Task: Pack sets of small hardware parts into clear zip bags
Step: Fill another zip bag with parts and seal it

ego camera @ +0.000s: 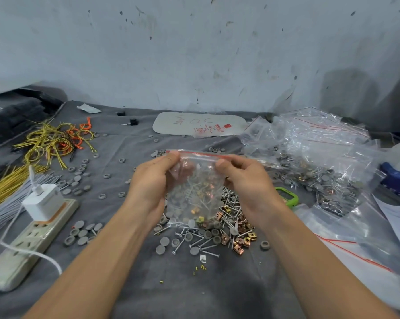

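A clear zip bag (195,187) with a red seal strip hangs upright above the table, holding nails, grey caps and copper clips. My left hand (154,180) pinches the seal at its left end, thumb on top. At the right end of the same strip my right hand (245,178) pinches it too. Under the bag lies a loose pile of nails, grey caps and copper clips (219,229) on the grey cloth.
A heap of filled clear bags (321,157) sits at the right, with flat empty bags (360,249) nearer me. A power strip with a white charger (33,224) lies at the left, beside yellow and orange wire ties (56,141). A green object (287,196) lies behind my right wrist.
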